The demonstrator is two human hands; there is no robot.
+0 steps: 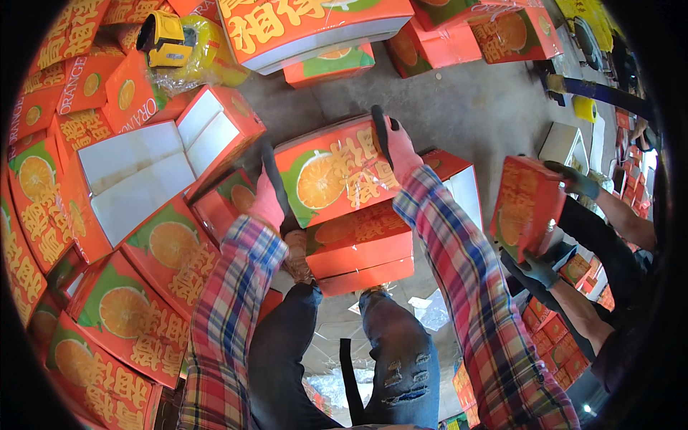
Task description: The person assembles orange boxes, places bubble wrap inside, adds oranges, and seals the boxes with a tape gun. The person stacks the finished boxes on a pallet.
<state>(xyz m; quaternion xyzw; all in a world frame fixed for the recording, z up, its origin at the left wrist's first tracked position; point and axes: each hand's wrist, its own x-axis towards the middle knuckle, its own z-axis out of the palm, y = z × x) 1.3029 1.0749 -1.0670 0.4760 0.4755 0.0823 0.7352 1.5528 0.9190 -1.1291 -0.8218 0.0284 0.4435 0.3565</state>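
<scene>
Between my two hands is a red-orange cardboard carton (316, 180) printed with a cut orange, green leaf and yellow characters. My left hand (270, 196), in a pink glove with a dark palm, lies flat along its left end. Gloved the same way, my right hand (398, 145) grips the right end, with dark fingertips over the top edge. Clear tape shines on the carton's near right part. Just below it, another closed carton (360, 269) stands on the floor before my feet. To its right, a carton with a white inner flap (463, 193) is partly hidden by my sleeve.
An open carton (142, 172) with white inside lies left, among many piled cartons (126, 312). A yellow tape dispenser (167, 40) rests on plastic-wrapped yellow rolls (215, 51). More cartons (322, 27) stand ahead on the concrete floor (333, 102). At right, another person's gloved hands hold a carton (524, 207).
</scene>
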